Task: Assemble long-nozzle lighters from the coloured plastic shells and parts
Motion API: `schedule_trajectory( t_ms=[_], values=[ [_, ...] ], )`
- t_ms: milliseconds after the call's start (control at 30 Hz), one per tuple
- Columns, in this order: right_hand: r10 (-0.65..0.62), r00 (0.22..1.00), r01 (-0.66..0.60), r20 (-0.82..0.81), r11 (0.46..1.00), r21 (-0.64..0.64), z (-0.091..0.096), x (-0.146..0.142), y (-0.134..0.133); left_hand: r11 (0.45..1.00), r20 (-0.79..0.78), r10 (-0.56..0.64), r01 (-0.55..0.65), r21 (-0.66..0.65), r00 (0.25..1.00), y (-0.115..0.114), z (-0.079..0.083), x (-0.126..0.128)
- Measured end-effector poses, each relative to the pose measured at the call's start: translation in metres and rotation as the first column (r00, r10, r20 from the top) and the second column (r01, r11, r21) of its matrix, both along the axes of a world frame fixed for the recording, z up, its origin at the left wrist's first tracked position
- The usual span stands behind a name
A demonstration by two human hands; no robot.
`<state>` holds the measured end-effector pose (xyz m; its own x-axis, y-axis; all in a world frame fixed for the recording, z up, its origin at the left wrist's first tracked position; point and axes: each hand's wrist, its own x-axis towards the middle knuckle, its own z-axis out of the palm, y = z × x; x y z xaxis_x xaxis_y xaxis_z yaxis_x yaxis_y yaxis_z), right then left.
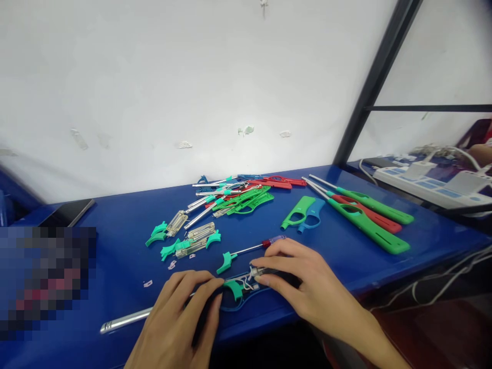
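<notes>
Hold the open blue plastic lighter shell flat at the blue table's near edge, left hand clamped on its silver metal tube, right hand pinching the inner parts, seating them gently.

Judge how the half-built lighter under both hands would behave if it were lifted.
Probably light: the lighter is a thin blue plastic shell with a slim metal tube. Likely fragile to tilt: its green trigger and wires sit in the open shell and could spill. The long tube may make it end-heavy.
</notes>
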<state>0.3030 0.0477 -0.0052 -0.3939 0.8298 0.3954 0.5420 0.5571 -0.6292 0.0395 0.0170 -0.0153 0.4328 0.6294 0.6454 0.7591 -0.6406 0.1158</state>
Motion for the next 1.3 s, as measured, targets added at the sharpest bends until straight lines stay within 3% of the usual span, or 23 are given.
schedule_trajectory(
  t_ms=[1033,1300],
  values=[
    [0.057,0.994,-0.056,0.097,0.998,-0.009,0.009,0.004,-0.001,1.0,0.045,0.012,-0.012,-0.003,0.999,-0.001,0.003,0.003],
    [0.065,0.994,-0.063,0.091,0.998,-0.019,0.01,0.004,0.0,1.0,-0.008,0.02,-0.02,0.01,1.0,-0.001,0.001,0.001]
  ],
)
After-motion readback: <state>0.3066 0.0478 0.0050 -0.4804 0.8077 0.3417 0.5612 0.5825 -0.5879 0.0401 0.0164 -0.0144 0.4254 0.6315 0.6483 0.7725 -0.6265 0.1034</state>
